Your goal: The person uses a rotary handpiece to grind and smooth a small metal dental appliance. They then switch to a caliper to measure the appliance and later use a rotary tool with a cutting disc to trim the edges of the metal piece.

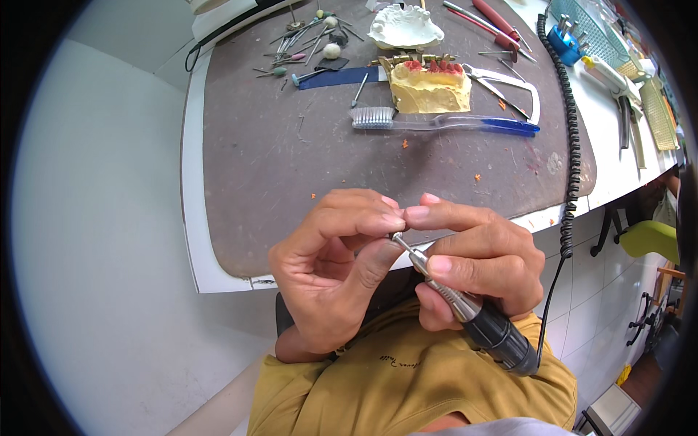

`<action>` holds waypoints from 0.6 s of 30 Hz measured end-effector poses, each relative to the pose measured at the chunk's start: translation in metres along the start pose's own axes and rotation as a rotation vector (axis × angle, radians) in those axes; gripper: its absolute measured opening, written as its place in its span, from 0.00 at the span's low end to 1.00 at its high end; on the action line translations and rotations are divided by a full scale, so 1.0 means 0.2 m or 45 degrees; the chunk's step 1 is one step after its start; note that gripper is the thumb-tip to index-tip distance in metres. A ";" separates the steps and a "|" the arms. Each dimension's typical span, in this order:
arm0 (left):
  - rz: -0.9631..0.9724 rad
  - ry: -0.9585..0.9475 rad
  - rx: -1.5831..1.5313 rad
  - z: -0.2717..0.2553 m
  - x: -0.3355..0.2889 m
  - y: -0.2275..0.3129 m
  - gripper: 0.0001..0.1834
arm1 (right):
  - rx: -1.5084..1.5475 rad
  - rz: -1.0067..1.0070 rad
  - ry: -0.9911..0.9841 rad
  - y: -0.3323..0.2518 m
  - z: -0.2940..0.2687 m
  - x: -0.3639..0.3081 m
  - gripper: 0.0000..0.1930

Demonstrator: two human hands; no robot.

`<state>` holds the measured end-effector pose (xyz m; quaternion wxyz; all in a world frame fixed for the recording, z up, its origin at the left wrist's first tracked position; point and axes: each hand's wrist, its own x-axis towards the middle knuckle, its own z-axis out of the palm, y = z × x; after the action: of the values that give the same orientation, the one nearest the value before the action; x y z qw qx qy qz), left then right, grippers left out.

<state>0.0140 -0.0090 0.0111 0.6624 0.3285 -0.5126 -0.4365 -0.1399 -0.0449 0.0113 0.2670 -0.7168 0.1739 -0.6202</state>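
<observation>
My right hand [487, 254] is closed around a rotary handpiece [476, 314], black at the back and silver toward the tip. A thin bur sticks out of its nose, pointing up and left toward my left fingertips. My left hand [338, 265] pinches a tiny piece between thumb and forefinger, right at the bur's tip. Most of that piece is covered by the fingers, so its kind cannot be made out. The fingertips of both hands meet just above the tip. Both hands are held at the near edge of the brown bench mat [269, 189].
Beyond my hands lie a clear-and-blue toothbrush [443, 123], a yellow dental model [430, 89] with red teeth, a white plaster cast [404, 27] and a caliper [534, 102]. Loose burs [313, 43] gather at the far left. A coiled black cord [573, 145] runs down the right side.
</observation>
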 end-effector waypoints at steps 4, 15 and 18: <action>0.004 -0.002 0.024 0.01 0.00 0.01 0.10 | -0.006 0.015 -0.026 0.00 -0.01 0.00 0.14; 0.023 0.008 0.031 0.01 0.00 -0.01 0.10 | -0.045 0.023 -0.102 0.00 -0.03 -0.01 0.15; 0.004 0.035 0.040 0.02 -0.01 -0.01 0.10 | -0.047 0.022 -0.109 0.01 -0.03 -0.02 0.16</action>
<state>0.0105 -0.0075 0.0102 0.6648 0.3441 -0.5108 -0.4228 -0.1463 -0.0452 0.0081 0.2664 -0.7458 0.1801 -0.5834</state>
